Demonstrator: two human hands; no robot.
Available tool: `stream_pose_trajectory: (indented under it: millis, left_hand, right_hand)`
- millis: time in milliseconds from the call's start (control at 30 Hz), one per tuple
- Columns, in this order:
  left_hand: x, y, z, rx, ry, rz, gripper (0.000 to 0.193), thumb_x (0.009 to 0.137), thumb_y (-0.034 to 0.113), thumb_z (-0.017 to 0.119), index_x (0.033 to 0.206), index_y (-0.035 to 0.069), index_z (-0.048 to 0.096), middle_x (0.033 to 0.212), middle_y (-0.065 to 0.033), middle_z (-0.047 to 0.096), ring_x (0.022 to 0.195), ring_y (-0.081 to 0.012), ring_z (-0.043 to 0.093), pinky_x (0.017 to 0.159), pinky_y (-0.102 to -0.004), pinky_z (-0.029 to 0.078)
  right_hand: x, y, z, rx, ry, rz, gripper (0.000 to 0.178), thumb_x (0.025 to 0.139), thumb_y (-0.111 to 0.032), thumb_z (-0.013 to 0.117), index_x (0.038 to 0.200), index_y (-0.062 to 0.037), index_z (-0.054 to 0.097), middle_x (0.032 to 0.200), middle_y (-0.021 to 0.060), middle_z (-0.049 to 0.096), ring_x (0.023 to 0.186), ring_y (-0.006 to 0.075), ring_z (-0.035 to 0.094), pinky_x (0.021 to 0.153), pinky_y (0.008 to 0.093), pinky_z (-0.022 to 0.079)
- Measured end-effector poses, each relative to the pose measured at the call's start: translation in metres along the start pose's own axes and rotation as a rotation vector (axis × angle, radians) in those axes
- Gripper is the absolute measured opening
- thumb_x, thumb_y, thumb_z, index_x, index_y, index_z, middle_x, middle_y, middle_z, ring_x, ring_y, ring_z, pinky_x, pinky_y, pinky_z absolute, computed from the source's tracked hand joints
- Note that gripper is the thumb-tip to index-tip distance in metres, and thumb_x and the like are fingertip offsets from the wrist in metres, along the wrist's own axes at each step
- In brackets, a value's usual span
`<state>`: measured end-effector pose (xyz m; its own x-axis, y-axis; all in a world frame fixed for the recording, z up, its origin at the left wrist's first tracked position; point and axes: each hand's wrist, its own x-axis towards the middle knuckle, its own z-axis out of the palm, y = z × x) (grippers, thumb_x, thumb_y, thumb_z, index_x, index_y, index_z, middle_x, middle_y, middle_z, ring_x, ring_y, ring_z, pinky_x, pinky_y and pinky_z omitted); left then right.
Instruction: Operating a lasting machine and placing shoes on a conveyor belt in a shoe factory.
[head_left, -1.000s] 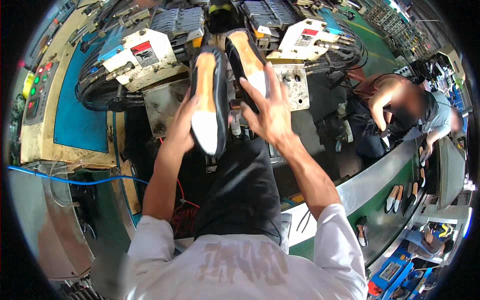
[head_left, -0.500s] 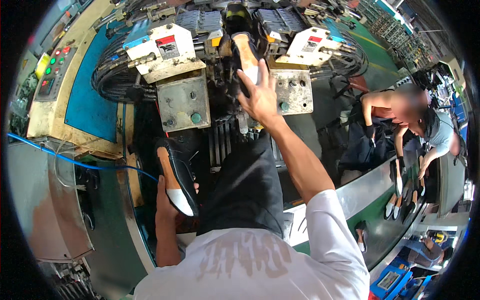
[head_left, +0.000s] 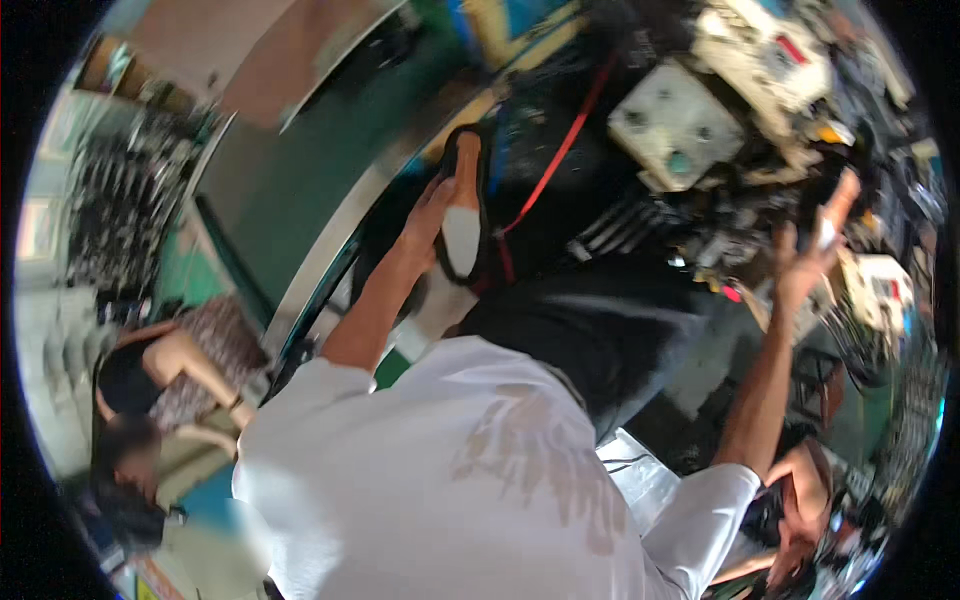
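My left hand (head_left: 430,215) is closed round the side of a black shoe (head_left: 462,240), held sole up beside my left leg. The sole shows a tan front part and a white rear part. On the right, my right hand (head_left: 798,272) reaches to a second shoe (head_left: 845,200) in the machine, also tan and white underneath. Its fingers are spread and lie at the white end of that shoe, somewhat blurred; how firmly they touch cannot be made out.
The machine has cream housings (head_left: 765,60) and a grey metal box (head_left: 675,125) near the shoe. A red strap (head_left: 565,150) hangs between my left hand and the machine. A metal-edged green conveyor (head_left: 340,200) runs at left. One person (head_left: 190,370) sits at left, another (head_left: 800,500) at lower right.
My head has turned left, so the machine now appears at the upper right. The left hand's shoe has come up and away from the machine. My right hand stays at the other shoe.
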<state>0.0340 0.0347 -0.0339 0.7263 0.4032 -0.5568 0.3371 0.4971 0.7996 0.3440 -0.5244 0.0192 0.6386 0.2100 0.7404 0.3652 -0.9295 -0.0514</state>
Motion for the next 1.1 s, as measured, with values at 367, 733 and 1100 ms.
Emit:
stream_pose_trajectory:
  millis: [367,733,1100]
  left_hand:
    - [-0.081,-0.05,-0.318,-0.498,0.534,0.005,0.057,0.1,0.067,0.066,0.127,0.018,0.072,0.118,-0.0068,0.079,0.105,-0.0332,0.075,0.099,-0.0564,0.061]
    - [-0.157,-0.102,-0.475,0.361,1.23,-0.136,0.071,0.099,0.053,0.076,0.15,0.006,0.063,0.132,-0.0181,0.072,0.114,-0.0354,0.071,0.098,-0.0542,0.058]
    - [-0.157,-0.155,-0.399,1.431,0.998,0.031,0.076,0.113,0.052,0.064,0.169,0.006,0.043,0.158,-0.0239,0.052,0.127,-0.0383,0.061,0.103,-0.0513,0.051]
  right_hand:
    - [0.011,-0.031,0.026,0.096,-0.112,0.181,0.078,0.098,-0.05,0.083,0.168,-0.0337,0.053,0.168,0.0457,0.034,0.157,0.0598,0.037,0.127,0.0571,0.038]
    - [0.005,-0.017,0.036,0.039,-0.053,0.187,0.074,0.097,-0.049,0.083,0.165,-0.0394,0.055,0.165,0.0435,0.039,0.152,0.0598,0.045,0.121,0.0603,0.044]
    - [-0.001,0.008,0.038,-0.016,-0.04,0.169,0.073,0.097,-0.051,0.083,0.164,-0.0371,0.058,0.164,0.0424,0.042,0.152,0.0575,0.046,0.119,0.06,0.045]
